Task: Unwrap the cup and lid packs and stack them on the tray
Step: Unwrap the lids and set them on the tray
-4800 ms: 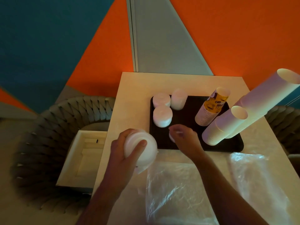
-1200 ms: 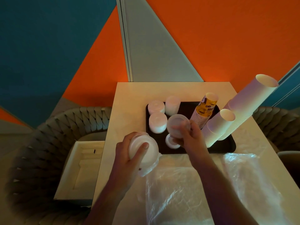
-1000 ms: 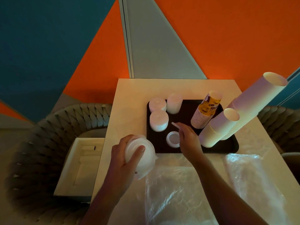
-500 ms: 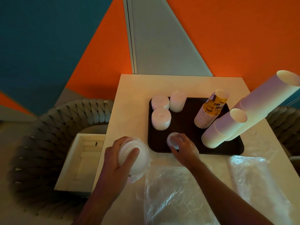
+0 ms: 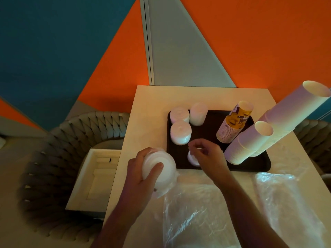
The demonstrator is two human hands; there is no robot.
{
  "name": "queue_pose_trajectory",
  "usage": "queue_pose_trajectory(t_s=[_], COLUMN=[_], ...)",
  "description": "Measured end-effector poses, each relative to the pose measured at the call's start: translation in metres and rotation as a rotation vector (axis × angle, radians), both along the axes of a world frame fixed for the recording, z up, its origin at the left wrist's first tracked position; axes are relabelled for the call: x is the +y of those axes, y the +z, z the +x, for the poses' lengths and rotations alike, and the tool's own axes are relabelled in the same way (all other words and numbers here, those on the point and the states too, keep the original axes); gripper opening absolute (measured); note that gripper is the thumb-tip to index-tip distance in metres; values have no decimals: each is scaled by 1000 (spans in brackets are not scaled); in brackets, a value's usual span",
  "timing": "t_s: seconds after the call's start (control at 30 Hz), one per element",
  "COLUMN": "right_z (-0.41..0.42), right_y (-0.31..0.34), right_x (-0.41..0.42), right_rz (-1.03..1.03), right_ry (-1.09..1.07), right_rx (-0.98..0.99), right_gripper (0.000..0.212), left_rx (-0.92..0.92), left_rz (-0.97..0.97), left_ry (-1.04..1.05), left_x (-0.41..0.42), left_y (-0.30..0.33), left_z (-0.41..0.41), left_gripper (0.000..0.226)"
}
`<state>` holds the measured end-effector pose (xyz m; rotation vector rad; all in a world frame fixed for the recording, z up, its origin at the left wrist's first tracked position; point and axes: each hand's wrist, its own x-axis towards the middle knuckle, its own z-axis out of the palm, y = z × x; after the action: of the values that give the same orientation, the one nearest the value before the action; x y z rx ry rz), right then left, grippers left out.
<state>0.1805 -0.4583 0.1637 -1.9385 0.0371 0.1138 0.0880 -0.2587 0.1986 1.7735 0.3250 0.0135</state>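
Head view: the left hand (image 5: 141,171) is gripping a wrapped stack of white lids (image 5: 158,169) over the table (image 5: 143,126), beside the dark tray (image 5: 207,126). The right hand (image 5: 207,156), fingers loosely curled, is hovering over a small lid pile (image 5: 192,158) on the tray; whether it is pinching anything cannot be told.

Head camera: single wide-angle view, looking forward and steeply down, close above the tabletop (image 5: 148,111), facing the wall (image 5: 250,42).
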Motion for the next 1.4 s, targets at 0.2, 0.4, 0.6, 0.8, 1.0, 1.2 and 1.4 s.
queue_pose_trajectory(t_s=[0.2,0.4,0.6,0.8,1.0,1.2,1.4], right_z=[-34,-41,-42,-37,-38,-31,6], right_y=[66,73,74,74,75,56,8], right_x=[18,15,11,10,6,3,-19], right_rz=[192,-13,-116,168,364,433,356], right_ry=[144,151,150,54,164,185,-167], right_rx=[-1,-84,-152,-52,107,197,70], right_gripper=[15,12,13,10,26,27,19], left_rx=[-38,-87,-93,-100,-78,-66,-55], left_rz=[-59,-58,-25,-62,-102,-39,-15], left_ry=[-45,-81,-95,-102,-114,-95,-75], left_x=[-9,-15,-21,-21,-22,-21,-13], left_y=[6,2,4,13,21,18,4], left_z=[4,9,10,13,15,15,15], left_gripper=[42,41,38,37,35,39,36])
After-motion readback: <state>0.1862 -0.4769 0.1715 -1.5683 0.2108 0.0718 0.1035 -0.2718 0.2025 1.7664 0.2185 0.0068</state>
